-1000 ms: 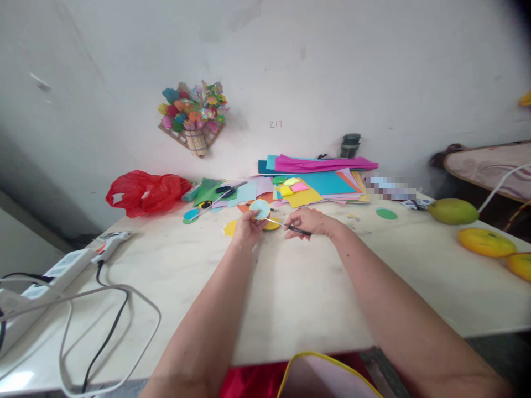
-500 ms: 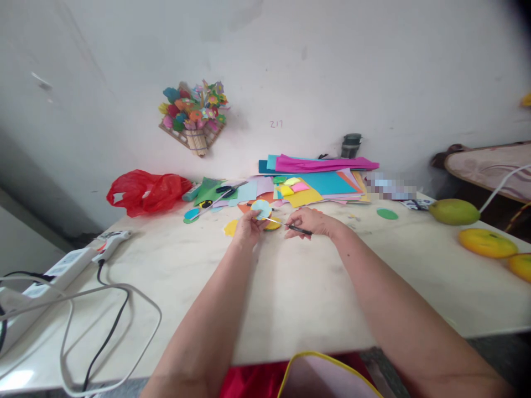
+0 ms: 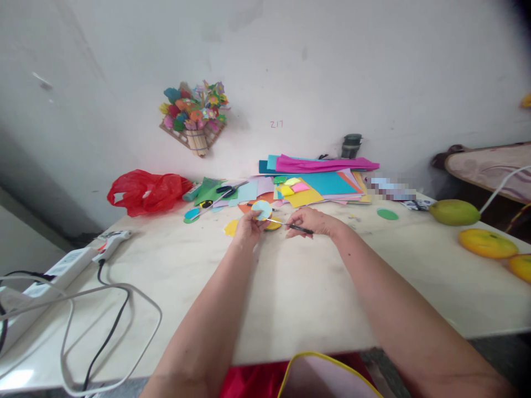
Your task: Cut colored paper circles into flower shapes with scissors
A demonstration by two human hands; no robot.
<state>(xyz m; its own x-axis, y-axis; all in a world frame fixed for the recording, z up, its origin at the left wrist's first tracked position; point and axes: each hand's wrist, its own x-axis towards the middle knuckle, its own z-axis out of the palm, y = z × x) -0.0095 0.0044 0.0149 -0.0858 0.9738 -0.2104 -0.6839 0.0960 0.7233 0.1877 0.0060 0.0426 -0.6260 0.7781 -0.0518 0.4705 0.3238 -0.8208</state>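
Pinched in my left hand [image 3: 249,225] is a round light blue paper piece [image 3: 261,209], held upright above the table. My right hand [image 3: 310,223] is closed on the black handle of a thin metal-tipped tool [image 3: 300,228], whose tip reaches the lower edge of the blue paper. What kind of tool it is, I cannot make out for certain. Yellow paper pieces [image 3: 230,228] lie beside and behind my left hand.
Coloured sheets [image 3: 332,183], black scissors [image 3: 227,190] and a red plastic bag [image 3: 148,192] line the back. Power strips [image 3: 62,270] and cables are at left; a green mango [image 3: 454,212] and yellow fruit [image 3: 487,243] are at right. A green disc [image 3: 387,214] lies right of centre.
Both hands stay almost in place, with the same paper and tool held. Only a very slight shift shows.
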